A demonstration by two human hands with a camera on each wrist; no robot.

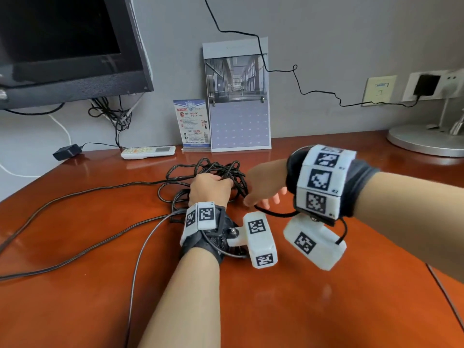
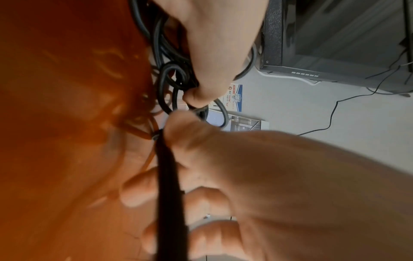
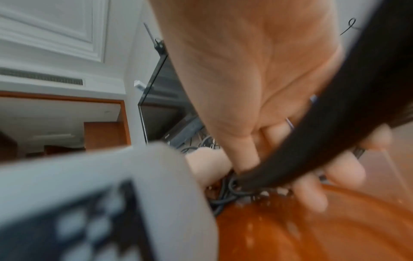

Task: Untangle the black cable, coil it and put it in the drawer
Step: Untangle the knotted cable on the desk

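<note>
The black cable (image 1: 233, 172) lies in a tangled heap on the red-brown desk (image 1: 276, 310), with long strands trailing off to the left edge. My left hand (image 1: 209, 188) is fisted on the near side of the heap and grips a bunch of loops. My right hand (image 1: 263, 184) comes in from the right. In the left wrist view its thumb and a finger (image 2: 194, 96) pinch a loop of the cable (image 2: 160, 91), while its other fingers (image 3: 312, 194) stay spread. No drawer is in view.
A monitor (image 1: 62, 46) hangs at the back left over a white remote (image 1: 148, 151) and a black adapter (image 1: 66, 151). A card stand (image 1: 193, 124) and calendar (image 1: 238, 96) lean on the wall. A lamp base (image 1: 426, 141) sits at the back right.
</note>
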